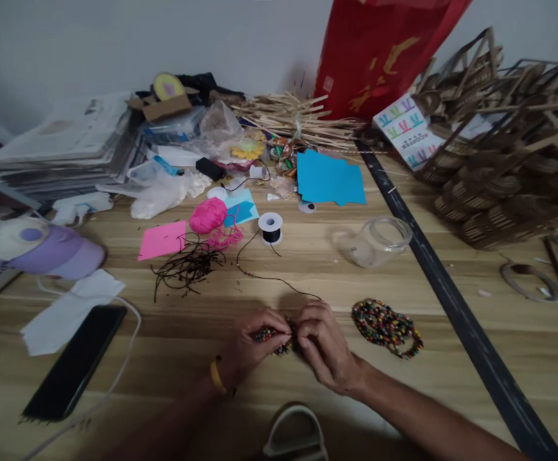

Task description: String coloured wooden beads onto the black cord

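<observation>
My left hand (255, 338) is closed in a pinch on a small bunch of multicoloured beads (282, 346), just above the table. Close beside it, my right hand (325, 346) has its thumb and fingers pinched together. A thin black cord (279, 279) runs from a white spool (270, 221) across the wood to the right hand's fingers, where its end is hidden. A few tiny beads sit along that cord. To the right of my hands lies a coiled heap of bead strings (387, 328) in mixed colours.
A glass jar (382, 242) stands right of the spool. Left are cut black cords (189, 262), pink yarn (207, 215), a phone (75, 363) and its white cable. Blue paper (329, 178) lies farther back. Woven baskets (494, 198) crowd the right, beyond a dark strip (432, 269).
</observation>
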`<state>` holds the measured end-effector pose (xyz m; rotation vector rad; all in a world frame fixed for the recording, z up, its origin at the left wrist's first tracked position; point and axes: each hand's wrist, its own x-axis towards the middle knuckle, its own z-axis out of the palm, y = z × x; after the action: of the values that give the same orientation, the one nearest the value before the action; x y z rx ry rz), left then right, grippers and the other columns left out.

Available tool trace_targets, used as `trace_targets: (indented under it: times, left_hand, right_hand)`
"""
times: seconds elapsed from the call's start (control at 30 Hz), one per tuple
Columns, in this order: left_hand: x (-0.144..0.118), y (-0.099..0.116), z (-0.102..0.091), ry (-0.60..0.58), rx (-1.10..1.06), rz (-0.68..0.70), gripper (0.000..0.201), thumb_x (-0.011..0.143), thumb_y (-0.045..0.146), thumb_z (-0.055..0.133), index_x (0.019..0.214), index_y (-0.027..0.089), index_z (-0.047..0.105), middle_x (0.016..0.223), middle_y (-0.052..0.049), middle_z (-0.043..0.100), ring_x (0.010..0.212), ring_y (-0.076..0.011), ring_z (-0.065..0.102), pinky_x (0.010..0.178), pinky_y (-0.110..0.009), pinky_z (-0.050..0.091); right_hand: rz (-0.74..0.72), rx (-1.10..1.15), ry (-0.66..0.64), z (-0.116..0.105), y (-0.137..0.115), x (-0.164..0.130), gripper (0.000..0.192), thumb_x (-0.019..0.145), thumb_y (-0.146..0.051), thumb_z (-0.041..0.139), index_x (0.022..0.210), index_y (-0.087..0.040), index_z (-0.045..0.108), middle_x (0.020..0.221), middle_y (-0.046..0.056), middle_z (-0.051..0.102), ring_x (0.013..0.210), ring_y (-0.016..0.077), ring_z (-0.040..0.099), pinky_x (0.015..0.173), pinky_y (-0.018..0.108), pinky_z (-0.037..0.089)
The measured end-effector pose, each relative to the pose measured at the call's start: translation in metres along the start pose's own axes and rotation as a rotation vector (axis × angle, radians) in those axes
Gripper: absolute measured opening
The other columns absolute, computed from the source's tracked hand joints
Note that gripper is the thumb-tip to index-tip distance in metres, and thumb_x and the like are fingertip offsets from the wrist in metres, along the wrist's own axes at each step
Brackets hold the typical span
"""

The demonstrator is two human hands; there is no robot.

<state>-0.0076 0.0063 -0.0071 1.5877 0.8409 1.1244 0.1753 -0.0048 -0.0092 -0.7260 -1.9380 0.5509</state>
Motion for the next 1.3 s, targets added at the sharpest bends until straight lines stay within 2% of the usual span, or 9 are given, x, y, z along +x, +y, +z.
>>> trace_targets:
  times: [0.33, 0.7, 1.03, 1.3]
  left_hand:
    - [-0.0020, -0.0002, -0.0005, 0.001, 0.008, 0.045, 0.002, 0.077, 0.013, 0.069, 0.078, 0.014, 0.068, 0.074, -0.006, 0.069, 0.073, -0.0147, 0.065, 0.070, -0.025, 0.050]
    - [-0.0035, 0.0008, 0.0025, 0.054, 0.022, 0.023, 0.002, 0.075, 0.012, 0.069, 0.074, 0.013, 0.068, 0.072, -0.006, 0.069, 0.069, -0.0138, 0.064, 0.067, -0.024, 0.050]
    - [-0.0035, 0.0085, 0.0012, 0.042, 0.079, 0.017, 0.004, 0.076, 0.014, 0.067, 0.073, 0.012, 0.068, 0.071, -0.007, 0.070, 0.069, -0.0145, 0.065, 0.067, -0.023, 0.051]
    - [-0.0029, 0.0089, 0.0011, 0.054, 0.089, 0.057, 0.004, 0.076, 0.015, 0.067, 0.072, 0.012, 0.069, 0.070, -0.007, 0.069, 0.068, -0.0146, 0.064, 0.066, -0.024, 0.051]
  right_hand:
    - [0.005, -0.016, -0.037, -0.0001, -0.0010, -0.0011, 0.018, 0.086, -0.006, 0.045, 0.098, -0.019, 0.049, 0.094, 0.008, 0.052, 0.093, 0.0216, 0.051, 0.086, 0.045, 0.044]
    - [-0.012, -0.042, -0.032, 0.0005, -0.0037, -0.0005, 0.021, 0.084, -0.003, 0.044, 0.098, -0.019, 0.048, 0.093, 0.008, 0.052, 0.092, 0.0213, 0.050, 0.084, 0.044, 0.044]
    - [-0.003, -0.096, -0.049, 0.0031, -0.0040, -0.0040, 0.018, 0.085, -0.007, 0.044, 0.097, -0.020, 0.049, 0.094, 0.007, 0.052, 0.093, 0.0212, 0.052, 0.086, 0.044, 0.044]
    - [-0.018, -0.098, -0.068, 0.0039, -0.0019, -0.0051, 0.019, 0.085, -0.006, 0.043, 0.098, -0.019, 0.048, 0.093, 0.007, 0.050, 0.093, 0.0213, 0.050, 0.087, 0.047, 0.042]
